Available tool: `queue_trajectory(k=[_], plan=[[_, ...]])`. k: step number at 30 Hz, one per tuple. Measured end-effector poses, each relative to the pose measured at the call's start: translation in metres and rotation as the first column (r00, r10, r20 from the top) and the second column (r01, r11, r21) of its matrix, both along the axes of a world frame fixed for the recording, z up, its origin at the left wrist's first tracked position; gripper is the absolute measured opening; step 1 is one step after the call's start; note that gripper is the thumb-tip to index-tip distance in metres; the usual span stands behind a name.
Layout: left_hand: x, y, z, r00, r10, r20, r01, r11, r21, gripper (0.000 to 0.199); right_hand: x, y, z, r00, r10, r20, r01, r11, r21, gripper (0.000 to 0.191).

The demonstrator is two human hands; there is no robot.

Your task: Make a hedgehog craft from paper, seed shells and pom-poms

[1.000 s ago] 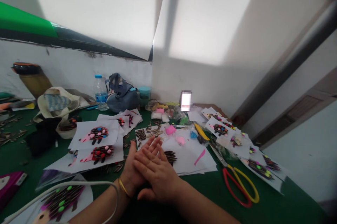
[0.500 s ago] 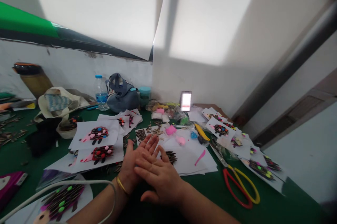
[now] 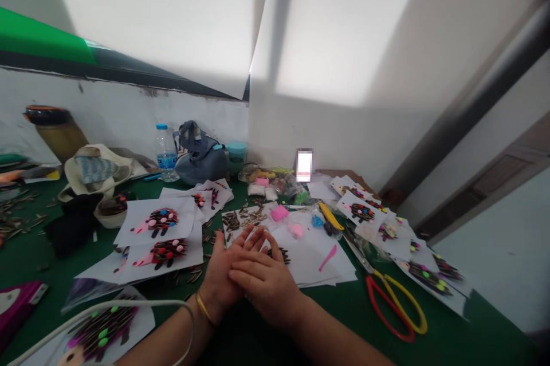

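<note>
The right hand lies across the left hand, fingers extended, anything between hidden; at one o'clock, bright pink clay sits on white paper, likely light, squashy, best pinched gently by its sides.

No readable text, brand or number. Clear bottle near far edge of green table: blue label, lettering too small to make out. Bright screen at far edge, right of bottle: pixelated, contents unreadable. Magenta box on table's left side: pale patch on end, marks illegible.
</note>
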State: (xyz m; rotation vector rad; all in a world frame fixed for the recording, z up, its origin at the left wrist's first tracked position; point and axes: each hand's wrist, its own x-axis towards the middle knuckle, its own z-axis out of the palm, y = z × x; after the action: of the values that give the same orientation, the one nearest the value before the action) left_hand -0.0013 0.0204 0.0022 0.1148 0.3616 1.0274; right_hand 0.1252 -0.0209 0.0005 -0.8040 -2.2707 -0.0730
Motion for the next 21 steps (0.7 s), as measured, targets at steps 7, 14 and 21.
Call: queue_trajectory(k=[7,14,21], plan=[[0.002,-0.005,0.004,0.998,-0.054,0.02,0.053,0.997,0.047,0.065,0.002,-0.001,0.002,0.995,-0.084,-0.049,0.081,0.995,-0.059,0.016],[0.001,-0.001,0.007,0.892,0.276,-0.359,-0.213,0.956,0.204,0.03,0.063,0.022,0.008,0.902,-0.357,-0.241,0.312,0.927,-0.208,0.014],[-0.006,0.013,-0.013,0.451,0.49,-0.746,0.064,0.816,0.574,0.016,0.086,0.033,-0.018,0.907,-0.402,-0.129,0.336,0.872,-0.356,0.013]])
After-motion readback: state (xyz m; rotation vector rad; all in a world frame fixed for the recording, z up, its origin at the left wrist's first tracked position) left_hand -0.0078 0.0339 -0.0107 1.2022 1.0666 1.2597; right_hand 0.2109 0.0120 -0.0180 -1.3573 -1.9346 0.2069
